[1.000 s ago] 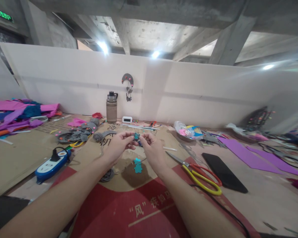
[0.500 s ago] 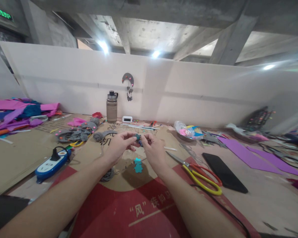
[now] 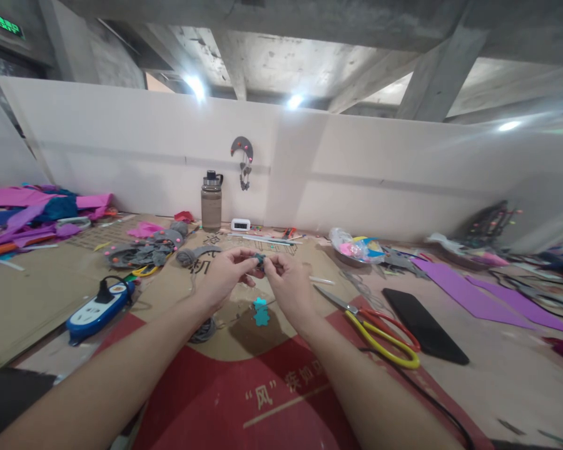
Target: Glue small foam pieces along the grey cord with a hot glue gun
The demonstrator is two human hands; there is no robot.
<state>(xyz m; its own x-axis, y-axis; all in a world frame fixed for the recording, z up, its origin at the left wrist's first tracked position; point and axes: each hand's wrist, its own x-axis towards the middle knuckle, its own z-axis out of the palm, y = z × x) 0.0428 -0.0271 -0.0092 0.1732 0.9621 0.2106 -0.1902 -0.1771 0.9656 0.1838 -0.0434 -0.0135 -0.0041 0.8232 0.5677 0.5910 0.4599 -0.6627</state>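
Observation:
My left hand (image 3: 223, 277) and my right hand (image 3: 288, 282) meet above the cardboard, fingertips pinched together on a small teal felt piece (image 3: 259, 259) held between them. Most of that piece is covered by my fingers. Below the hands, a second teal felt cut-out (image 3: 261, 312) lies flat on the cardboard. A coil of grey cord (image 3: 201, 330) sits under my left wrist.
Yellow-and-red scissors (image 3: 380, 334) and a black phone (image 3: 425, 325) lie to the right. A blue-and-white power strip (image 3: 98, 307) lies left. Grey felt pieces (image 3: 145, 253), a water bottle (image 3: 211, 203), purple sheets (image 3: 469, 294) and a pink fabric pile (image 3: 32, 215) ring the workspace.
My fingertips have closed in tighter over the teal piece, so less of it shows. The hands stay in the same place.

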